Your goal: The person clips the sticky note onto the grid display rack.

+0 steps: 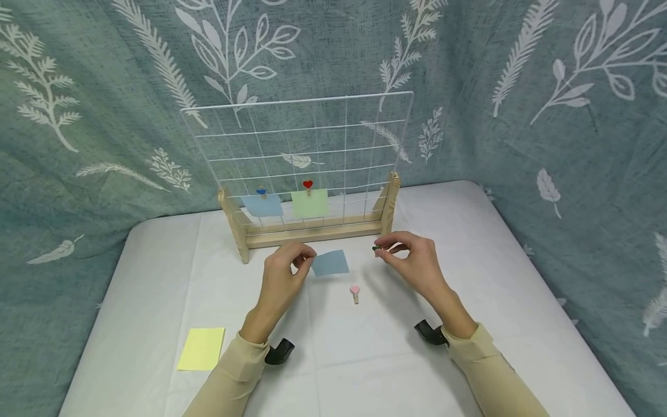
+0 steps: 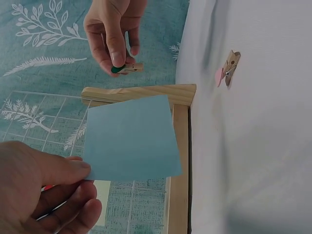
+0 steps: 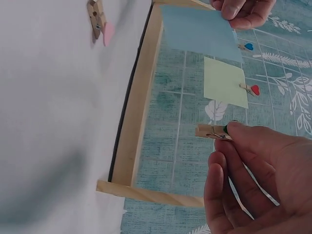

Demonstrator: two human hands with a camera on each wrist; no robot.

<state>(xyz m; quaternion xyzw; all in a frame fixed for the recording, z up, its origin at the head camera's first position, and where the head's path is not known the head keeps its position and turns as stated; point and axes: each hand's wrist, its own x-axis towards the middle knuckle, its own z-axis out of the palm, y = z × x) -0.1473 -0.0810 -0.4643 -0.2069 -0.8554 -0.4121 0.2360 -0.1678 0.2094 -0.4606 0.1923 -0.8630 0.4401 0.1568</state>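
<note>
Nearest, a yellow pad [image 1: 201, 349] lies flat at left on the white cloth [image 1: 359, 365]. Beyond it, a pink peg [image 1: 355, 294] lies loose. The left hand [image 1: 283, 269] pinches a blue note [image 1: 330, 263] by one corner, in front of the rack [image 1: 314, 236]. Judged light, flexible and easily creased; a corner hold is sound and leaves the sheet unobstructed. The right hand [image 1: 417, 258] pinches a green peg [image 3: 212, 131] at its green end, wooden tip clear. Judged light and stiff; the green end is the proper grip. The rack, wire on a wooden base, carries a hung note [image 1: 262, 206] and a green note [image 1: 310, 204], both pegged. Surface: cloth faintly creased. Room: leaf-patterned curtain [image 1: 521, 139] behind and at both sides.
</note>
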